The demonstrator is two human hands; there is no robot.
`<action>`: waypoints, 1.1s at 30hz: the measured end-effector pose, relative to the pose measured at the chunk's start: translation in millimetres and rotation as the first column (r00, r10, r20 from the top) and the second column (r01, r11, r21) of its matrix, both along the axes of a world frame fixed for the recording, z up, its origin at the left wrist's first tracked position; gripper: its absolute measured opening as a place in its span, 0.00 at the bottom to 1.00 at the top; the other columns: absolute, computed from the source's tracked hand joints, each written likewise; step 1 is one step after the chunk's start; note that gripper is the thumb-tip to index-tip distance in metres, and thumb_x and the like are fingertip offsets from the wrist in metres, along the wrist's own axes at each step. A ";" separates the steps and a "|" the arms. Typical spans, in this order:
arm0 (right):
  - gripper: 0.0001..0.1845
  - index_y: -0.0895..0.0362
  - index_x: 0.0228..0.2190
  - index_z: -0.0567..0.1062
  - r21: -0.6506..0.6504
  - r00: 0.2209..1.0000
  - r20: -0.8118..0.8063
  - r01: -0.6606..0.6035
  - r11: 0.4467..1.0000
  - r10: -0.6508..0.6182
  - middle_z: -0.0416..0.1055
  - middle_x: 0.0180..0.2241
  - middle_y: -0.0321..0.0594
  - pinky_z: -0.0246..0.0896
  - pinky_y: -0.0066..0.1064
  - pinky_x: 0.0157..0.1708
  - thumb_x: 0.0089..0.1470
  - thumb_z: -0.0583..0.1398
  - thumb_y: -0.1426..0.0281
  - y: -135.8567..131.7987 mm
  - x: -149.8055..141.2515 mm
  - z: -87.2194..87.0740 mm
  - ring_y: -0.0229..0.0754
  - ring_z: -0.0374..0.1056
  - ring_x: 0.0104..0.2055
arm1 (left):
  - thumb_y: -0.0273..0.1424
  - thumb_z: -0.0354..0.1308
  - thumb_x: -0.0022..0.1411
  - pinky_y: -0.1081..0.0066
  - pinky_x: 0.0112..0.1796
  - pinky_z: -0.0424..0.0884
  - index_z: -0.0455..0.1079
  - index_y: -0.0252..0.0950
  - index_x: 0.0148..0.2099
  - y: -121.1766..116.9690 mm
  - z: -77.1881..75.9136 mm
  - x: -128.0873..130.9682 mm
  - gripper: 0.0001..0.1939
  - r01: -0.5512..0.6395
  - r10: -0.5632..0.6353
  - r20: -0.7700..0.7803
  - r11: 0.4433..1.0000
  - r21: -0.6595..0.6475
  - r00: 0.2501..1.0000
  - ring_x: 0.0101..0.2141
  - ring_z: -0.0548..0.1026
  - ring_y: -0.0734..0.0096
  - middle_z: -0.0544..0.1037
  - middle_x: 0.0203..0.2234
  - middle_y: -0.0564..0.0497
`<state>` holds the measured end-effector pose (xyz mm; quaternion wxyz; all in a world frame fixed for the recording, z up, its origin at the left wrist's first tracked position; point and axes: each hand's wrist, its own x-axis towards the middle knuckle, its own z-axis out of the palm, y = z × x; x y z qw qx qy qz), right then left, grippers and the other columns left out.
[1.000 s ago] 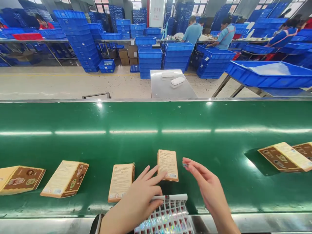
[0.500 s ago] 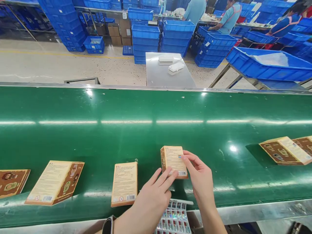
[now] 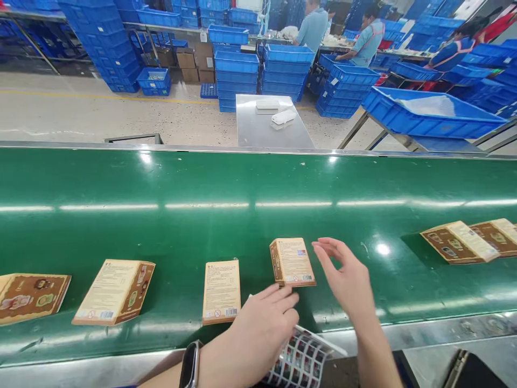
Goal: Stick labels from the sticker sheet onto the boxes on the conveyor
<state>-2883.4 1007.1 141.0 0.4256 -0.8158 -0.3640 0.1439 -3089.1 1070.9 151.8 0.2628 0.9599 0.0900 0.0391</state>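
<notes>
A small brown-and-cream printed box (image 3: 297, 261) lies on the green conveyor belt, with a small blue sticker near its upper right. My right hand (image 3: 347, 275) is just right of it, off the box, fingers loosely curved and nothing visible in them. My left hand (image 3: 262, 328) reaches in below the box, fingertips at its lower edge. Beneath that hand is a sheet of small stickers (image 3: 301, 358), overhanging the belt's near edge; the left thumb and its grip are hidden. Left of my left hand lies another box (image 3: 221, 291), text side up.
More boxes lie along the green belt (image 3: 202, 178), at left (image 3: 115, 291) and right (image 3: 460, 242). Metal rails edge the belt. Beyond are a steel table (image 3: 270, 132), stacked blue crates (image 3: 236, 70) and several people working. A dark item (image 3: 472, 369) is at lower right.
My right hand has come off the box and moved right. My left hand has drawn back toward me, off the box face. The sticker sheet has tilted, and left-hand boxes appear further right.
</notes>
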 end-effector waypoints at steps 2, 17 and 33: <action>0.16 0.51 0.41 0.78 -0.020 0.965 0.064 -0.252 0.968 0.253 0.78 0.42 0.43 0.70 0.35 0.32 0.61 0.58 0.54 -21.0 -3.9 32.2 0.51 0.75 0.41 | 0.31 0.52 0.71 0.72 0.30 0.69 0.68 0.37 0.35 1.0 26.8 -13.1 0.10 -0.034 0.018 -0.105 0.987 -0.159 0.994 0.30 0.79 0.69 0.80 0.29 0.54; 0.11 0.52 0.41 0.75 -0.061 0.548 0.438 -0.772 0.632 0.712 0.76 0.38 0.41 0.68 0.38 0.42 0.63 0.57 0.78 -39.1 -106.8 54.4 0.45 0.72 0.38 | 0.32 0.52 0.70 0.74 0.27 0.59 0.69 0.39 0.33 10.9 50.1 -96.4 0.11 -0.313 0.270 -0.170 0.890 -0.332 0.948 0.25 0.72 0.74 0.75 0.24 0.57; 0.17 0.55 0.32 0.79 0.139 0.799 -0.598 0.024 0.990 0.065 0.73 0.52 0.46 0.68 0.41 0.48 0.51 0.68 0.53 16.7 -161.0 -41.0 0.54 0.69 0.52 | 0.25 0.57 0.66 0.60 0.66 0.52 0.73 0.36 0.36 24.8 -7.2 -146.0 0.06 -0.016 0.010 -0.034 0.985 -0.171 0.999 0.67 0.56 0.63 0.65 0.64 0.49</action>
